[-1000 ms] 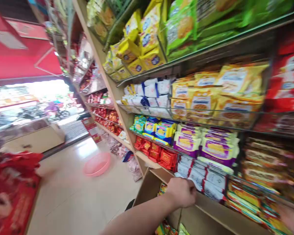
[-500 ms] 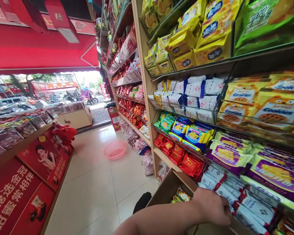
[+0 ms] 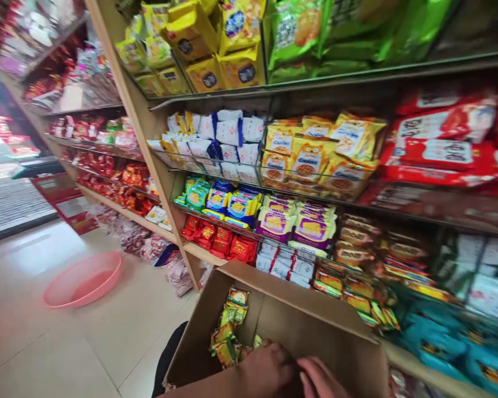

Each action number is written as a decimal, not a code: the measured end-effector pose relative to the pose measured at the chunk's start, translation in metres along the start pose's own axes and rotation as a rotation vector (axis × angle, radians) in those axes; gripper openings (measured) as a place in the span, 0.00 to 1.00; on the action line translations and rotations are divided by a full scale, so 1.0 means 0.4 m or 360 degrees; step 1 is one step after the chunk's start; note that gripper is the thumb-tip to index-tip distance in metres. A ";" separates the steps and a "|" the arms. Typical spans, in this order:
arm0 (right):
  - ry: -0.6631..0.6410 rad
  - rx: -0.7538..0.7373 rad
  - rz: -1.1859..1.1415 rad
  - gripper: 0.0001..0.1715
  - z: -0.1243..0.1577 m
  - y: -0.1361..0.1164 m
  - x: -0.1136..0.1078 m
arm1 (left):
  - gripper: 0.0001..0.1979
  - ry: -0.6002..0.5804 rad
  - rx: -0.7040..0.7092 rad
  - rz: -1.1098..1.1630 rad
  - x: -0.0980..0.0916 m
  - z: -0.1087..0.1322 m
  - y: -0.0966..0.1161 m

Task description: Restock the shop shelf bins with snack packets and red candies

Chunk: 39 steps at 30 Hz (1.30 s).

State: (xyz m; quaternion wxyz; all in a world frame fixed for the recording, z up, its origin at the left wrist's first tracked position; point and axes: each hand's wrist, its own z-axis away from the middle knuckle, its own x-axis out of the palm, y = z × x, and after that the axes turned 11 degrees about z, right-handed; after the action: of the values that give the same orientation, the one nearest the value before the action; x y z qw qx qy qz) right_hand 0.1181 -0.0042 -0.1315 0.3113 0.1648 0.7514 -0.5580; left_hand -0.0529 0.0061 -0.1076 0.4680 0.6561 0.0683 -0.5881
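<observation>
An open cardboard box (image 3: 307,298) is tilted in front of me, with small yellow-and-green snack packets (image 3: 234,315) gathered at its left side. My left hand (image 3: 269,364) reaches into it with curled fingers, close to a packet at the bottom. What those fingers hold, if anything, is hidden. Beside it, my right hand (image 3: 320,378) is also inside the box, fingers stretched out and thumb a little apart, with nothing visible in them. The lower part of that hand is cut off by the picture's edge.
Shelves of packaged snacks rise behind the box, including yellow cookie bags (image 3: 307,155) and purple-and-green packs (image 3: 311,226). A pink plastic basin (image 3: 83,282) sits on the tiled floor (image 3: 37,348) to the left. Teal packs (image 3: 440,337) lie low at right.
The view has swung right and down towards the box. My left hand has left the box's edge and is now inside it. My right hand has come into view.
</observation>
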 end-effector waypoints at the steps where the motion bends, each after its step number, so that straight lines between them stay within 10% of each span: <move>1: -0.0050 0.0114 0.0122 0.18 -0.010 0.009 0.018 | 0.27 0.0001 -0.0199 -0.0009 0.023 0.007 -0.014; 4: -0.0414 0.0551 0.0733 0.34 -0.047 0.018 0.070 | 0.31 -0.0169 -0.0685 -0.0011 0.063 0.020 -0.054; 9: -0.0660 0.0893 0.0731 0.42 -0.044 0.035 0.133 | 0.19 -0.0332 -0.0627 0.0021 0.095 0.060 -0.096; 15: -0.0911 0.0923 0.0657 0.21 0.041 0.076 0.178 | 0.15 -0.0184 -0.0675 0.0080 0.108 0.072 -0.112; 19: -0.0734 0.0844 0.0488 0.21 0.018 0.054 0.147 | 0.21 0.0188 -0.0684 0.0515 0.074 0.039 -0.096; 25: -0.0576 0.0636 -0.1382 0.29 -0.018 -0.064 0.033 | 0.19 0.1004 -0.0645 0.1293 0.000 -0.026 -0.007; 34: 0.0028 0.0801 -0.2039 0.13 -0.013 -0.134 -0.095 | 0.22 0.0747 0.0023 0.0632 -0.128 -0.027 0.150; 39: 0.0292 0.0827 -0.1984 0.15 -0.007 -0.136 -0.166 | 0.24 0.0937 -0.0350 0.1457 -0.150 -0.023 0.157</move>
State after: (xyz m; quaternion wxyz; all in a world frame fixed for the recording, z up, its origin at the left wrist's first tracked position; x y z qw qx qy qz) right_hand 0.1347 -0.0124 -0.0476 -0.1831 -0.1829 0.5710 -0.7791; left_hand -0.0242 0.0054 -0.0250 0.7027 0.7027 -0.0348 -0.1059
